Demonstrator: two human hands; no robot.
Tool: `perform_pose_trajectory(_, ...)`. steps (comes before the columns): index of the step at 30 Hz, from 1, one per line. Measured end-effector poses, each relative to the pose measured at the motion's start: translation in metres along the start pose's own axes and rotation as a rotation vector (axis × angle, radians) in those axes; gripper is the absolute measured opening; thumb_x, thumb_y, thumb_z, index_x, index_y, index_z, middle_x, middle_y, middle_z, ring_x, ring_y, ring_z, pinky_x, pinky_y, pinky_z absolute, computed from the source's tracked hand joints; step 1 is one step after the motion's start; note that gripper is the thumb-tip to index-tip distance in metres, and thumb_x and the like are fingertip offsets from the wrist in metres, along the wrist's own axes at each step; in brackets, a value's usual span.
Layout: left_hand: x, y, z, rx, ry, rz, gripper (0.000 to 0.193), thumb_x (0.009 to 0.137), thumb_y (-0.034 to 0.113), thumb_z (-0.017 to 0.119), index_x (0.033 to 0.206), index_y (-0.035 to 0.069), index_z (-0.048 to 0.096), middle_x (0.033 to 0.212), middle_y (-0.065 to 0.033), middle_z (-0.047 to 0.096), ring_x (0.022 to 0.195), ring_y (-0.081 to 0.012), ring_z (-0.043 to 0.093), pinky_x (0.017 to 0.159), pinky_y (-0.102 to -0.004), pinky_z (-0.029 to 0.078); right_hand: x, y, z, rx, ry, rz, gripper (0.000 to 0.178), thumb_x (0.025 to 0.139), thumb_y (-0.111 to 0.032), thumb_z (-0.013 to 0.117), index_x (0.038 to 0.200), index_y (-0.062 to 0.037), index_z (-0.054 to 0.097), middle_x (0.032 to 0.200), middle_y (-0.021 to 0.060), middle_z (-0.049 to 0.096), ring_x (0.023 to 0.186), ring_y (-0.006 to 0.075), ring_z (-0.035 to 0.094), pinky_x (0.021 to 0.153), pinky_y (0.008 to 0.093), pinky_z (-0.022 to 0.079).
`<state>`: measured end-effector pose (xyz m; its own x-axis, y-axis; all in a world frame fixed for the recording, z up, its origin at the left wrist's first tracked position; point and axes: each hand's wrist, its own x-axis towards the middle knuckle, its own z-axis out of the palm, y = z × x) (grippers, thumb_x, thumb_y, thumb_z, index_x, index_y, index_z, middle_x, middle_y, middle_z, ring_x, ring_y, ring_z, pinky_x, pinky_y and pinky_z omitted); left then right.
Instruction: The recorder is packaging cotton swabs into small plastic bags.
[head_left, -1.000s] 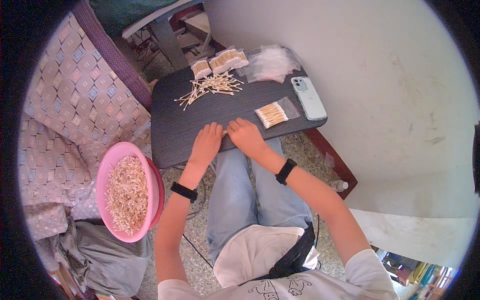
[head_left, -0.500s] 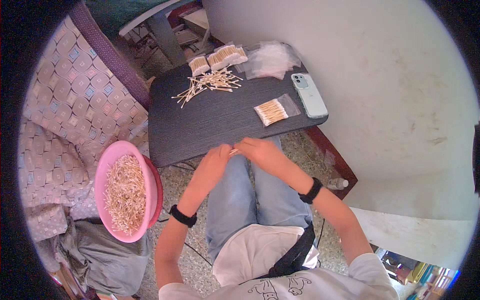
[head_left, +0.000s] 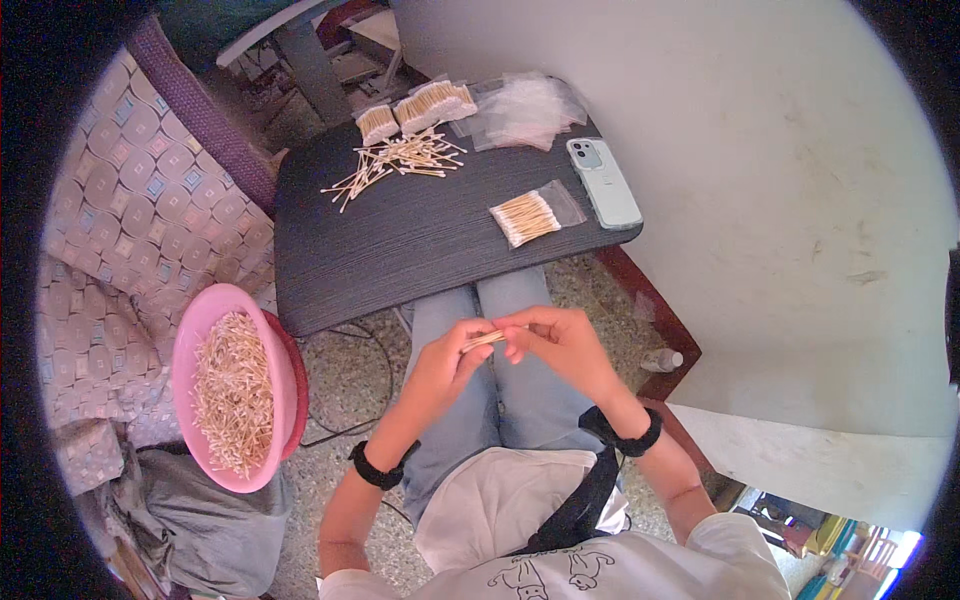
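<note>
Presently | left fingers [head_left: 474,328], right fingers [head_left: 546,317] pinch swabs [head_left: 482,341] over lap [head_left: 452,415] | tabletop edge [head_left: 400,295] beyond | loose pile [head_left: 405,158] well inside

Left hand [head_left: 443,360], right hand [head_left: 570,348], fingers [head_left: 545,316] curled

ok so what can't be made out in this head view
In the head view:
Count of the held swabs: the fingers cover part of them.
Screen of the phone: it lies back up.
Bottom of the pink bowl: buried under piled swabs.
Colourful things, lower right: too small, cut off by the dark rim.
</note>
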<state>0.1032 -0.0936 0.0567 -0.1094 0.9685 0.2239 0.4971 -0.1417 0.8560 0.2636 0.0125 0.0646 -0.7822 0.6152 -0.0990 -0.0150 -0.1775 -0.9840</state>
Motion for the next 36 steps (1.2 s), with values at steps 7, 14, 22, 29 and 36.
perform_pose_trajectory(7,0.001,-0.001,0.005,-0.408,0.033,-0.222,0.018,0.096,0.016,0.052,0.105,0.002,0.058,0.076,-0.0040,0.061,0.066,-0.0083,0.057,0.058,-0.0231,0.046,-0.012,-0.009,0.001,-0.457,0.032,-0.106,0.018,0.088,-0.006,0.061,0.105,0.0004,0.065,0.087,0.0116,0.066,0.075,0.0166,0.064,0.069,0.0279,0.051)
perform_pose_trajectory(14,0.000,-0.014,0.018,-0.545,0.165,-0.221,0.021,0.095,0.014,0.053,0.110,0.001,0.058,0.081,-0.0063,0.063,0.076,-0.0133,0.062,0.072,-0.0262,0.049,-0.003,0.001,-0.007,-0.787,0.099,-0.469,0.013,0.084,-0.003,0.060,0.095,0.0015,0.064,0.083,0.0169,0.062,0.072,0.0304,0.061,0.065,0.0376,0.048)
perform_pose_trajectory(22,0.002,-0.025,0.002,-0.243,0.071,-0.194,0.019,0.089,0.010,0.058,0.106,0.002,0.062,0.089,-0.0084,0.066,0.083,-0.0158,0.064,0.078,-0.0293,0.049,0.065,0.002,-0.100,-1.044,0.628,-0.358,0.013,0.086,-0.007,0.056,0.092,-0.0012,0.065,0.077,0.0202,0.061,0.071,0.0382,0.060,0.063,0.0440,0.048)
perform_pose_trajectory(29,0.019,-0.022,0.017,-0.006,0.188,-0.087,0.016,0.083,0.012,0.064,0.098,0.007,0.063,0.086,-0.0082,0.065,0.079,-0.0201,0.065,0.071,-0.0293,0.049,0.050,0.033,-0.080,-1.220,0.548,-0.225,0.016,0.087,-0.009,0.058,0.095,0.0022,0.066,0.081,0.0234,0.062,0.073,0.0392,0.061,0.063,0.0407,0.048)
perform_pose_trajectory(36,0.065,-0.019,0.047,0.218,0.186,-0.054,0.027,0.079,0.017,0.069,0.102,0.006,0.061,0.082,-0.0066,0.063,0.073,-0.0206,0.064,0.067,-0.0322,0.050,0.021,0.014,-0.053,-0.824,0.513,-0.244,0.017,0.087,-0.012,0.057,0.096,-0.0010,0.066,0.079,0.0207,0.063,0.070,0.0351,0.062,0.060,0.0381,0.048)
